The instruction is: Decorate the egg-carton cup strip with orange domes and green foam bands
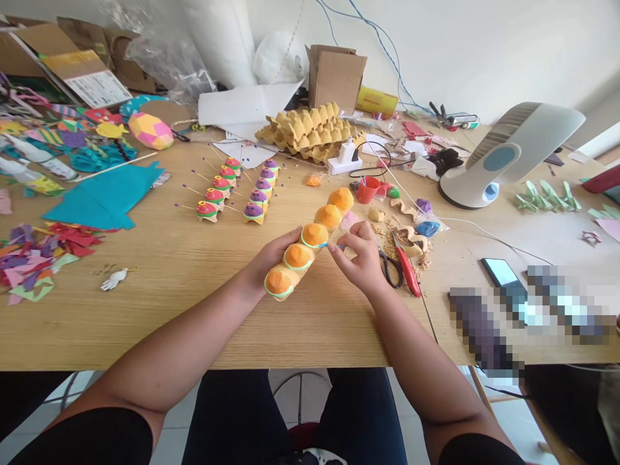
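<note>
Gripping a five-domed egg-carton strip (328,217) by its side, the left hand (271,258) holds it over the table (179,323), slanting from 7 o'clock up to 1 o'clock. Its domes are coated orange, and pale green bands edge the nearest three. The right hand (361,258) pinches a thin blue tool (323,245), its tip at the green edge of the middle dome.

Just beyond the right hand, at 4 o'clock, lie black-handled scissors (390,268) and a red-handled tool (407,265). From the strip, a red cup (368,192) stands at 2 o'clock, and an orange lump (314,181) sits at 12. Two decorated strips stand around 10 to 11 o'clock — a red-and-green one (220,188) and, nearer the hands, a purple-topped one (262,192) — with pins sticking out from both.

Farther out, stacked egg cartons (310,132) rest at 12 o'clock, a white fan (508,155) stands toward 2, a phone (504,284) lies near 3, and colored paper scraps (48,252) spread at 9.
</note>
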Available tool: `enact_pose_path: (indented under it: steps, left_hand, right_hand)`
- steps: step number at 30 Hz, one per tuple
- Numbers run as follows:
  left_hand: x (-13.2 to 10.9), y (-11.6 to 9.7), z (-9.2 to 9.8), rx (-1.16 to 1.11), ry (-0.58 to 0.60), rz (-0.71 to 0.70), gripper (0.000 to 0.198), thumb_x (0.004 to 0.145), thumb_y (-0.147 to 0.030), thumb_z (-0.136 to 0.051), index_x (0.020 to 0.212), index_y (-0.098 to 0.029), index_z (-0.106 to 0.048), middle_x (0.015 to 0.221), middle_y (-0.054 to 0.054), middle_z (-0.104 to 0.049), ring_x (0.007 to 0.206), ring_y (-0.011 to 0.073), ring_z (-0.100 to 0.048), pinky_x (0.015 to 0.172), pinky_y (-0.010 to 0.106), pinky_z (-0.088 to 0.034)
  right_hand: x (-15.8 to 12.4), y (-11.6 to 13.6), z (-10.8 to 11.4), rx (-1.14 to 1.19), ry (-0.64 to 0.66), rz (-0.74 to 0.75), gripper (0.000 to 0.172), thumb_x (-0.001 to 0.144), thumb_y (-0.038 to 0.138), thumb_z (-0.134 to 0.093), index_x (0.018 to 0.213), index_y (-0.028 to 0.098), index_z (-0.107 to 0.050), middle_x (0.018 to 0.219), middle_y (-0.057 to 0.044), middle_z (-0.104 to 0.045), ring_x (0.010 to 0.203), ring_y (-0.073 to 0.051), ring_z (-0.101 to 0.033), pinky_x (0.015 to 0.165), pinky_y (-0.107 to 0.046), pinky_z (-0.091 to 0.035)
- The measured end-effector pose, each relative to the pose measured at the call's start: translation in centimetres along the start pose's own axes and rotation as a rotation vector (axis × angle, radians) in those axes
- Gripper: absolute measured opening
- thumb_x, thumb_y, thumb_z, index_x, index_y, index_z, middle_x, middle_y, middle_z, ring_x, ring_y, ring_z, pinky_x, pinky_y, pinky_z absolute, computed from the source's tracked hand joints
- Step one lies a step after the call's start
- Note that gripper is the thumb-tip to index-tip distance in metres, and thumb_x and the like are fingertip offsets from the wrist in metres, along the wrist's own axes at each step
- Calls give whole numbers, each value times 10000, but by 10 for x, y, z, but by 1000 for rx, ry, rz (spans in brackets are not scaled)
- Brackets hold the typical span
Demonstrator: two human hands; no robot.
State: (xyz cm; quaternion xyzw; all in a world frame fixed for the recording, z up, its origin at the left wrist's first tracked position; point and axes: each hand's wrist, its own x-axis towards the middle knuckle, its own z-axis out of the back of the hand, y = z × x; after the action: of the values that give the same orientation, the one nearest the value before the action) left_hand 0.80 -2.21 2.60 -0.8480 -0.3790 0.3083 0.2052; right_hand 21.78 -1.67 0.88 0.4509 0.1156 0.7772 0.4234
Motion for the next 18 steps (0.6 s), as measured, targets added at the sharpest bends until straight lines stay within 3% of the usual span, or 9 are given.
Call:
enact_pose_path:
  steps: [18]
  left_hand:
    - [3,2,2,-62,-3,-3,190,960,-333,-617,843,-199,-682,656,-8,-645,501,117,-621,490,207,-489]
  right_hand:
    - [-1,2,-2,5,10,-5,257,924,394,-674,737,222,-629,870,-43,-458,875,-213,-507,785,-394,-478]
